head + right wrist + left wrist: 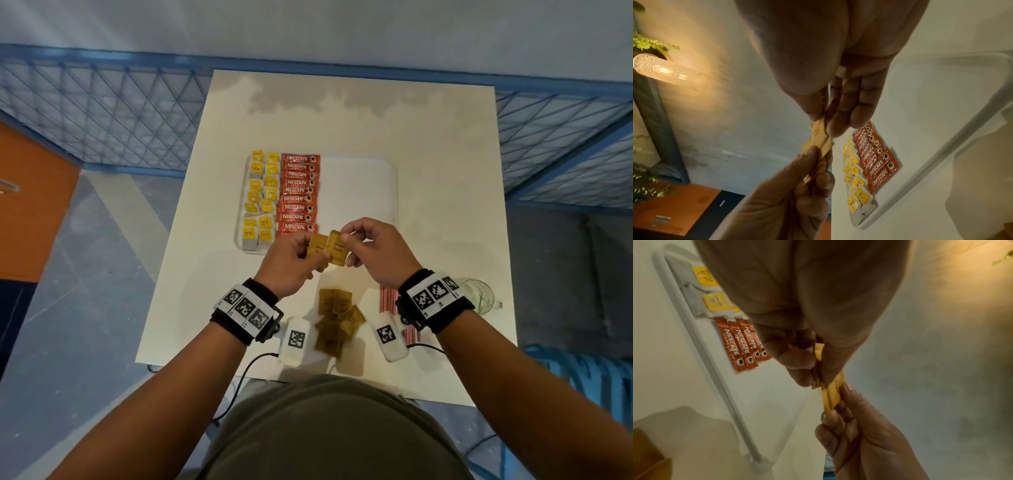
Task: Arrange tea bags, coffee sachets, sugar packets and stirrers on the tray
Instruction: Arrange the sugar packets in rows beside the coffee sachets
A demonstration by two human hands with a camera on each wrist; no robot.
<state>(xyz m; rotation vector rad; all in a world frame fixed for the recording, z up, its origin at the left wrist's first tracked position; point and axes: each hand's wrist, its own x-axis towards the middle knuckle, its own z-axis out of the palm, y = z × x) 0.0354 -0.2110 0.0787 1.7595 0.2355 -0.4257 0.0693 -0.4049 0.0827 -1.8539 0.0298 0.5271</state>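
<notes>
Both hands meet above the tray's near edge, each pinching brown sugar packets [328, 253] [831, 395] [818, 142]. My left hand [291, 263] holds a small stack; my right hand [370, 245] pinches the front packet by its right side. The white tray [359, 192] carries two columns of yellow-tagged tea bags [260, 198] [854, 180] on its left and a column of red coffee sachets [298, 195] [744, 344] [873, 157] beside them. More sugar packets [337, 318] lie loose on the table below my wrists. Red-striped stirrers [390, 299] lie under my right wrist.
A glass mug [479, 296] stands at the table's right near edge. The tray's right half [363, 178] is bare. A blue mesh fence [102, 109] runs behind the white table [445, 171]. A wall lamp [668, 71] glows in the right wrist view.
</notes>
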